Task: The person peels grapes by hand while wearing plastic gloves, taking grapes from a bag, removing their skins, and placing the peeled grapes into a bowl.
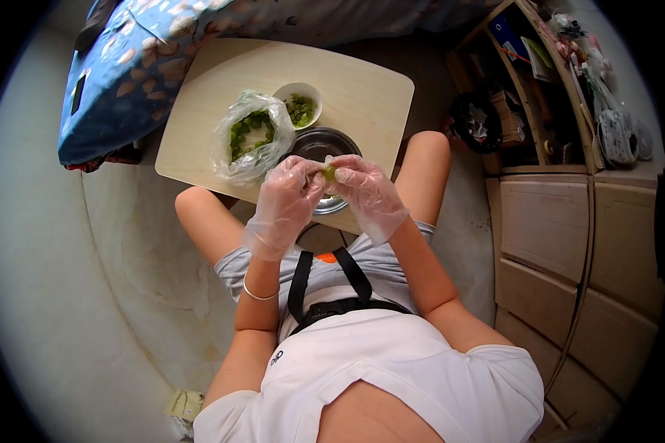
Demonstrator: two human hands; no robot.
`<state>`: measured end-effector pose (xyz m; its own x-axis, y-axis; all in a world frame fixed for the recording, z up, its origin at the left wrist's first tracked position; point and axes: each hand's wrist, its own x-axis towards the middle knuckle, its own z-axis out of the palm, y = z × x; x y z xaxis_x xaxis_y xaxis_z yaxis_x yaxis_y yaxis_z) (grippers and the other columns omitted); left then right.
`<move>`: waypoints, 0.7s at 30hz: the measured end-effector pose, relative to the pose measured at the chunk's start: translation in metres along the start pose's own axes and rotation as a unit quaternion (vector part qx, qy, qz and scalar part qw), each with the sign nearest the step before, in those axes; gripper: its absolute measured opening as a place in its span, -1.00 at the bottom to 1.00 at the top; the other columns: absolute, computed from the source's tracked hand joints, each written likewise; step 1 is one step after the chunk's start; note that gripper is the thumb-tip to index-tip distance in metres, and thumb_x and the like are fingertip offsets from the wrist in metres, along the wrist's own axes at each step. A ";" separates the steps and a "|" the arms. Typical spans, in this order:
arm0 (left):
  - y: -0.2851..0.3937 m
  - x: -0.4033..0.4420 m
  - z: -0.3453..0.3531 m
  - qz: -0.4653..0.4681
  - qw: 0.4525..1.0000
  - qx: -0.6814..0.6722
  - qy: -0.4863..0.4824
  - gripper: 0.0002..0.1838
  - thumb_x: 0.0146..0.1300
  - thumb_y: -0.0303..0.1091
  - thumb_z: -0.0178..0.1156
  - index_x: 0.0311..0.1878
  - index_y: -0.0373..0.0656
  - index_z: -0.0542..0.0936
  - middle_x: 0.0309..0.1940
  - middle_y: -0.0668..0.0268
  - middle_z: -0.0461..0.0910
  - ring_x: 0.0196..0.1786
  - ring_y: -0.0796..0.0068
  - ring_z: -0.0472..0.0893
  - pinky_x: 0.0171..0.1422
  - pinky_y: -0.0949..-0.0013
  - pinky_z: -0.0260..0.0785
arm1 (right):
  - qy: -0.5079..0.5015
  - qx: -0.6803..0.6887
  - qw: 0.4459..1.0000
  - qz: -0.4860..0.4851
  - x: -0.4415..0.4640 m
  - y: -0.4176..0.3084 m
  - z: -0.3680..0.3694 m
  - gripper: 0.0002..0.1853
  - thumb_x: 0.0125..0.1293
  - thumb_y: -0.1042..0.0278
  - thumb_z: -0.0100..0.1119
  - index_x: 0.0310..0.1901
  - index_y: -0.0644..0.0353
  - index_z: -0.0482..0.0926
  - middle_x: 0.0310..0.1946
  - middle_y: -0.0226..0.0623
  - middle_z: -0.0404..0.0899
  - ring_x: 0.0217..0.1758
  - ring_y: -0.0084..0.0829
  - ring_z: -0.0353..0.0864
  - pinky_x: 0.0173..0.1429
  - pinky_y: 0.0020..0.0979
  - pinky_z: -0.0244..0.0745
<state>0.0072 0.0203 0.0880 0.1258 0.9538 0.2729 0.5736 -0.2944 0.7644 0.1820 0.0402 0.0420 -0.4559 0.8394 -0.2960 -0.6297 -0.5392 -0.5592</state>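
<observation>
Here, we hold a small, pale-green piece [330, 174] between the fingertips of our clear-plastic-gloved left hand [282, 198] and our matching gloved right hand [367, 193]. Both pinch almost closed on it, neither plainly nearer; its long axis we cannot tell. The piece sits right at the fingertips, over a round, shiny metal bowl [321, 146].

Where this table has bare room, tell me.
Free: the table right of the white bowl and metal bowl, and its far strip behind the plastic bag. Crowded: where those three cluster, with left hand and right hand above the metal bowl.
</observation>
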 end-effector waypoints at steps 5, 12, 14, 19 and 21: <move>-0.001 -0.002 0.002 -0.102 0.993 -0.059 -0.001 -0.91 0.19 -0.48 0.26 -0.26 -0.27 0.62 -0.35 0.12 0.58 -0.34 0.07 0.58 -0.25 0.18 0.46 | 0.029 -0.076 0.996 -0.042 0.002 0.011 0.000 -0.75 0.30 0.53 0.25 0.00 0.36 0.56 -0.06 -0.19 0.58 0.00 -0.40 0.63 0.09 -0.37 0.61; -0.004 -0.002 0.007 -0.023 0.999 0.031 0.004 -0.92 0.17 -0.50 0.27 -0.28 -0.29 0.60 -0.37 0.10 0.56 -0.38 0.12 0.56 -0.25 0.22 0.45 | 0.006 -0.570 0.745 -0.348 -0.004 0.007 0.018 -0.76 0.22 0.69 0.21 -0.06 0.29 0.59 -0.16 -0.13 0.58 -0.13 -0.17 0.63 0.01 -0.39 0.58; -0.006 -0.002 0.006 -0.046 0.997 -0.055 -0.019 -0.91 0.19 -0.48 0.26 -0.26 -0.29 0.60 -0.39 0.15 0.55 -0.40 0.25 0.56 -0.27 0.28 0.44 | 0.004 -0.558 0.760 -0.333 -0.004 0.009 0.015 -0.76 0.23 0.68 0.22 -0.05 0.33 0.59 -0.13 -0.16 0.61 -0.10 -0.23 0.65 0.04 -0.38 0.59; -0.017 -0.007 0.004 -0.206 0.937 -0.275 -0.055 -0.91 0.26 -0.44 0.23 -0.24 -0.26 0.59 -0.43 0.37 0.53 -0.39 0.61 0.48 -0.34 0.49 0.33 | 0.004 -0.265 0.955 -0.133 -0.003 0.008 0.004 -0.79 0.27 0.57 0.25 -0.06 0.34 0.59 -0.11 -0.20 0.64 -0.07 -0.37 0.66 0.04 -0.39 0.62; -0.014 -0.007 0.000 -0.294 0.883 -0.358 -0.072 -0.91 0.28 -0.41 0.22 -0.23 -0.24 0.59 -0.44 0.44 0.52 -0.39 0.71 0.45 -0.35 0.56 0.28 | -0.002 -0.159 0.986 -0.050 -0.002 0.005 0.001 -0.79 0.28 0.53 0.26 -0.05 0.33 0.59 -0.11 -0.22 0.64 -0.06 -0.40 0.65 0.03 -0.40 0.63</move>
<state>-0.0017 0.0177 0.0759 0.1072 0.9372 -0.3319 -0.0777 0.3407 0.9370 0.1793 0.0361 0.0401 -0.4043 0.8866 -0.2248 -0.4427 -0.4048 -0.8001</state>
